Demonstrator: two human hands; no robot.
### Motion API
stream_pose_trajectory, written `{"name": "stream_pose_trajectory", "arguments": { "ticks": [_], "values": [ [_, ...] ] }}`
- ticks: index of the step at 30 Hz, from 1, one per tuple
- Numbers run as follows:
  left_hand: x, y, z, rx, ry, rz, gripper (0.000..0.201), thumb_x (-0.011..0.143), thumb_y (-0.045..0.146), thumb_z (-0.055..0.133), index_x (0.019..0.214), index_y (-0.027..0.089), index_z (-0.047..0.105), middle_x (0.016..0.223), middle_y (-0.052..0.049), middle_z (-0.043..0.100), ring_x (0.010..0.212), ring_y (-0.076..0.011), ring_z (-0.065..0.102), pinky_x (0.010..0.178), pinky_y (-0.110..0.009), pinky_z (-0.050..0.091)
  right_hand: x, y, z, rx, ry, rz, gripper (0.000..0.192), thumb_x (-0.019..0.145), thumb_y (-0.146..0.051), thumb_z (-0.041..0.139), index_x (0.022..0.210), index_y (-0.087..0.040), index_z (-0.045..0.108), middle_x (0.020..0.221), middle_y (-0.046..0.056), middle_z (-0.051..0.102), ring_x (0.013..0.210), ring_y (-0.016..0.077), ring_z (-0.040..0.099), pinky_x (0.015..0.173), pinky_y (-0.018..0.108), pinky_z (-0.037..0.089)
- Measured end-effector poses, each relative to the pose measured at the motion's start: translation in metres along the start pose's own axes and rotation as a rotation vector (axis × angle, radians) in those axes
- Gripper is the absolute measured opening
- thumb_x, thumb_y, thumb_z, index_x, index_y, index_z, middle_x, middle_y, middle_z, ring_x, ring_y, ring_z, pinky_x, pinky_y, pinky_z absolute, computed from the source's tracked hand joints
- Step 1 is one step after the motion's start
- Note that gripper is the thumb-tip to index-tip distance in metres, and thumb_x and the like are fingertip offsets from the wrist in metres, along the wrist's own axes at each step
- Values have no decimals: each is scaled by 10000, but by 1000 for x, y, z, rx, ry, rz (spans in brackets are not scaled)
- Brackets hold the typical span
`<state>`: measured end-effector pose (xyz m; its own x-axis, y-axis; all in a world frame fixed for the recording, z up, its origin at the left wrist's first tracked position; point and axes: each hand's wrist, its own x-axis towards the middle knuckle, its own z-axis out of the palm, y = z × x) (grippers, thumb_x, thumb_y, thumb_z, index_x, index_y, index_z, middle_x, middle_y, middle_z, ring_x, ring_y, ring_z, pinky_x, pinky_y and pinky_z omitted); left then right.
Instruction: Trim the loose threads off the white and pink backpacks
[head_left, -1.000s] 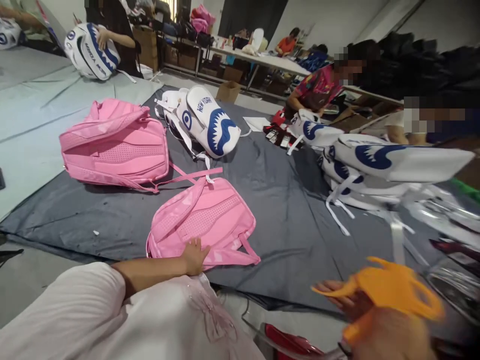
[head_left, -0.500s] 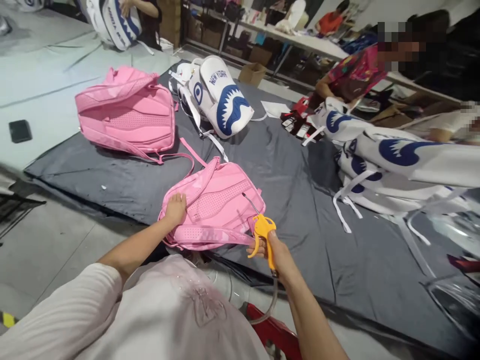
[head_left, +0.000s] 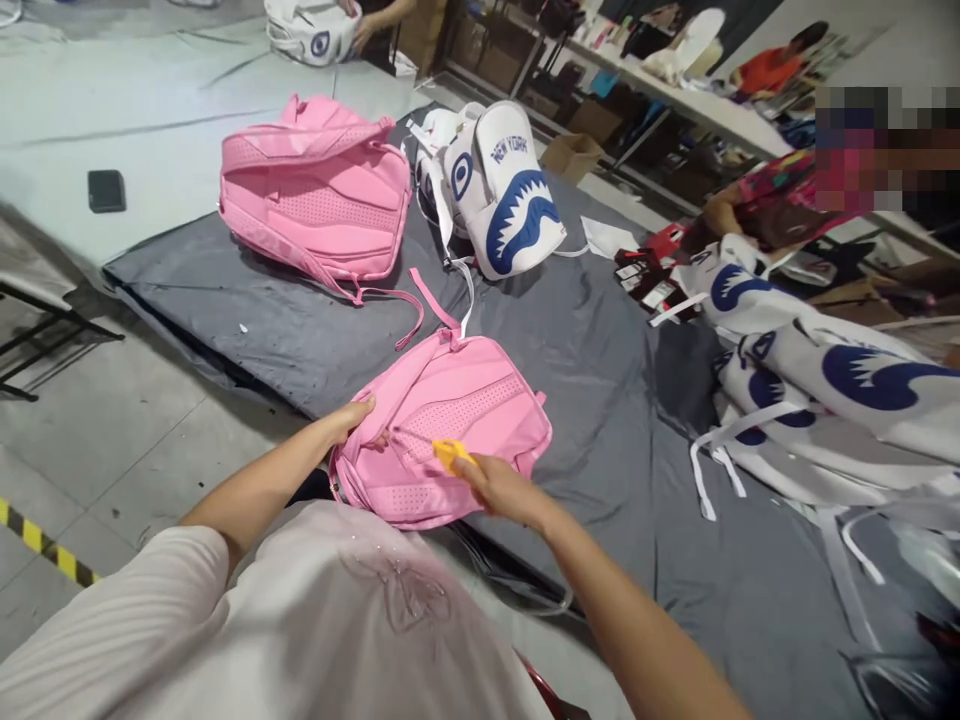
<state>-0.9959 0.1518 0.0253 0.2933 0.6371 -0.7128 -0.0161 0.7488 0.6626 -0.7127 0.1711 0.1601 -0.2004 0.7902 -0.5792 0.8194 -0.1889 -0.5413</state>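
A pink backpack point(head_left: 480, 430) lies on the dark cloth in front of me, its perforated back panel facing up. My left hand point(head_left: 354, 418) is closed round a shoulder strap point(head_left: 386, 400) at its left end, thumb on top and fingertips showing below. My right hand point(head_left: 499, 487) grips a yellow air blow gun point(head_left: 452, 455) over the panel. The thin nozzle points left toward the strap and my left fingers. Whether the nozzle touches the fabric, I cannot tell. A clear hose hangs below my right forearm.
Behind lie a second pink backpack point(head_left: 322, 200) and a white shark-mouth backpack point(head_left: 517, 200). More white backpacks point(head_left: 840, 400) are piled at the right, near a co-worker's arm. A dark phone point(head_left: 106, 190) rests on the pale table. Another person handles a white bag point(head_left: 311, 30) at the far left.
My right hand has brought the blow gun left, across the back panel. My left hand has shifted from lying on the backpack to holding its strap. The view has swung left.
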Motion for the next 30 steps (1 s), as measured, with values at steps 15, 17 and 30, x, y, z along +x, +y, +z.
{"name": "stream_pose_trajectory", "arguments": {
  "ticks": [15,17,30],
  "values": [
    [6,12,43,607,368,285,573,969,498,452,1502,291,411,1292,-124,612,1257,-329,560,1085,-479,391,-21,10,-58,-431,-4,177,579,999,-575,313,1019,-120,671,704,91,659,620,186,595,570,268,395],
    [12,22,46,696,401,318,592,984,510,393,1532,288,374,1256,-136,601,1240,-346,557,1081,-490,378,-30,24,-71,-530,159,321,561,1005,-538,316,999,-111,679,751,129,678,681,208,624,588,277,400],
    [-6,6,122,1277,-35,627,906,731,305,816,1521,196,385,1623,-232,222,1477,-437,240,1167,-587,236,-55,47,-79,-227,71,387,421,992,-500,318,871,-177,559,567,6,556,459,142,521,517,261,371]
  ]
}}
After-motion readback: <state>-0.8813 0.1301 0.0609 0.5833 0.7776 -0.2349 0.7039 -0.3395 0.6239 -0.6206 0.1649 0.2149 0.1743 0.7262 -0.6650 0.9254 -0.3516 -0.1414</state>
